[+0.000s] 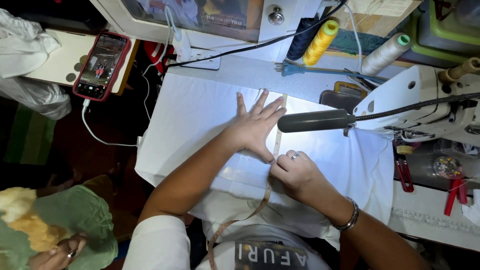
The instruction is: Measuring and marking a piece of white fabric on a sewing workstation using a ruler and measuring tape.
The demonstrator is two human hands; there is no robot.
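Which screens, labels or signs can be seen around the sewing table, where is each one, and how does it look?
Phone: upper left on a pale side table, red case, lit screen, white cable plugged below.
Framed picture: top edge behind the table, pale frame, dark glossy image with a small light caption.
Printed shirt panel: bottom centre on the person's white shirt, dark rectangle with pale lettering.
No packages in view.

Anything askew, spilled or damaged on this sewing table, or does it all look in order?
Nothing stands out. The left hand lies flat on the white fabric, and the right hand pinches the measuring tape along it. The thread cones lean at the back beside the sewing machine, and nothing is spilled or torn.
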